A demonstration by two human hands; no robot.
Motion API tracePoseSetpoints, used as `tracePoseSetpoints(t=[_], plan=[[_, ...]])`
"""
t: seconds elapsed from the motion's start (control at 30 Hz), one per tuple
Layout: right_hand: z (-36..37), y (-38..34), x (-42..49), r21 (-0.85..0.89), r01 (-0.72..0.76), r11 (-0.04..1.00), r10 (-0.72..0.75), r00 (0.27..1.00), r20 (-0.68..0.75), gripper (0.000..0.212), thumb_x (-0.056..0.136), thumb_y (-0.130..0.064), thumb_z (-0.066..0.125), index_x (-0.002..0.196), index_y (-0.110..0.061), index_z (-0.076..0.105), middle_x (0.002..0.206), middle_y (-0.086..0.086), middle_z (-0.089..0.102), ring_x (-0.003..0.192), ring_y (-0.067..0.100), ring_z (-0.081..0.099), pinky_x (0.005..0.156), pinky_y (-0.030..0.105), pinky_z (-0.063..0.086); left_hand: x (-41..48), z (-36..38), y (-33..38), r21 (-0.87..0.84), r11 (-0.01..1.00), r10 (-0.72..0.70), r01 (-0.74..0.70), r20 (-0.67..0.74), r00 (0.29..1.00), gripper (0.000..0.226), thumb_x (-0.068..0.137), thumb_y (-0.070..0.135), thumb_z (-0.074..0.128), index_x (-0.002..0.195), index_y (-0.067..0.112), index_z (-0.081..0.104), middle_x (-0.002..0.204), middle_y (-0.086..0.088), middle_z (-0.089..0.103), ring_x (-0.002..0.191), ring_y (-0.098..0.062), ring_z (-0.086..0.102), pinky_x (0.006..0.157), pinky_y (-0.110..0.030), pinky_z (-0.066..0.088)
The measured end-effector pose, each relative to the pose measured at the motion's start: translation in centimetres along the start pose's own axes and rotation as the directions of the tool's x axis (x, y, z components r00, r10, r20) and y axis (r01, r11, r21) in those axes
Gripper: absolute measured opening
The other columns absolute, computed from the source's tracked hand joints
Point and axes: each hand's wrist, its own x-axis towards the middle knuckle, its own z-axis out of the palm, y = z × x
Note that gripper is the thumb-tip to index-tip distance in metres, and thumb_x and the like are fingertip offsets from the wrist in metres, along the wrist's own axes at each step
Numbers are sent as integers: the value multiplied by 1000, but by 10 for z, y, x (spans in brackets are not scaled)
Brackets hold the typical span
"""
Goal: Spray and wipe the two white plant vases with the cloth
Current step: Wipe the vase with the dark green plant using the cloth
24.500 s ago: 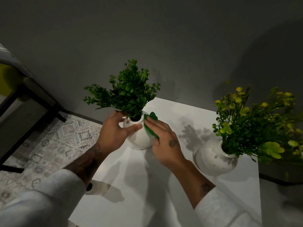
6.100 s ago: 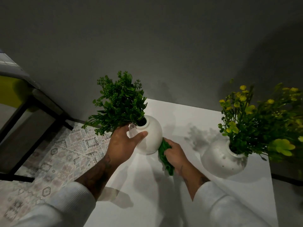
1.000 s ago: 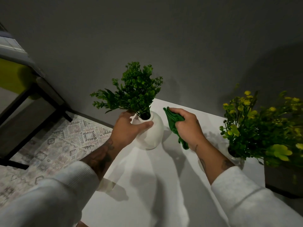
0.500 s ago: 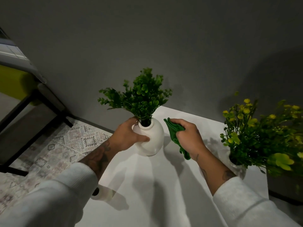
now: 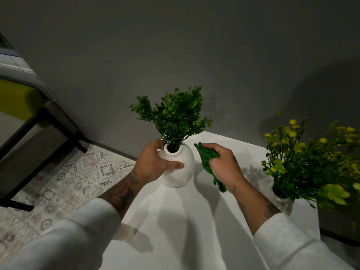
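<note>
the left hand (image 5: 153, 164) is gripping the left vase (image 5: 183, 175), with its fingers curling round the neck and its thumb lying across the front. the vase is standing upright on the white table (image 5: 185, 221) and holding a green plant (image 5: 175, 115). the right hand (image 5: 226, 166) is hovering just beside it, fingers clamping a bunched green cloth (image 5: 206, 156) that is hanging clear of the vase. the right vase (image 5: 284, 203) is sitting well apart, mostly hiding behind yellow flowers (image 5: 303, 152).
</note>
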Motion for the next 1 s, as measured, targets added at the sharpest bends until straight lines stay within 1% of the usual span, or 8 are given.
tracePoseSetpoints(t=[0.2,0.27,0.37,0.5,0.6,0.8,0.93,1.0], plan=[[-2,5,-2,16,-12,1000,12,1000,-11,69,70,7,41,106,-46,67,91,-4,69,59,16,58,37,16,39,-1,-8,-1,-93,995,51,-30,228,972,79,58,31,88,128,32,52,122,10,58,113,-16,57,85,-24,47],[-3,5,-2,30,-18,999,18,1000,-18,68,70,7,41,100,-49,66,89,-2,70,55,15,57,37,16,38,-4,-3,2,-103,994,60,-44,161,985,79,58,34,87,128,32,51,123,11,55,112,-14,55,80,-22,44],[-3,5,-3,38,-20,999,21,1000,-22,68,70,7,42,95,-52,65,91,-1,70,60,18,59,39,18,39,-11,6,8,-51,997,46,-51,-92,995,82,53,54,85,123,27,54,119,12,51,108,-8,51,83,-26,41],[-2,7,-3,50,-13,999,14,1000,-23,68,69,6,42,96,-51,67,91,-1,71,62,19,62,43,20,43,-14,7,18,35,991,131,-126,-202,971,56,56,56,83,98,24,64,101,11,57,92,-9,55,72,-23,43],[0,9,-2,45,-13,999,14,1000,-11,68,69,6,43,104,-47,68,91,-2,71,65,21,64,43,21,46,-12,5,19,54,989,147,-138,-206,967,43,58,49,85,83,23,62,91,11,55,82,-7,51,59,-14,35],[0,9,-4,35,-7,999,7,1000,-3,66,71,6,42,98,-48,68,87,-5,70,66,19,63,41,20,43,-7,-6,20,63,990,129,-122,-114,985,46,58,48,85,91,21,68,91,10,61,78,-4,55,54,-13,35],[2,7,-2,10,21,1000,-21,1000,-2,65,72,8,41,101,-44,69,94,-5,71,77,18,65,53,24,49,-7,-19,22,19,987,163,-162,-44,986,34,61,31,88,78,44,62,81,24,63,73,0,59,57,-12,43],[4,7,-3,2,3,1000,-3,1000,8,63,73,5,40,102,-43,69,86,-3,70,64,19,62,43,22,44,-8,-22,20,20,984,177,-177,-1,984,41,64,22,86,75,49,57,80,30,61,73,9,54,57,-9,42]])
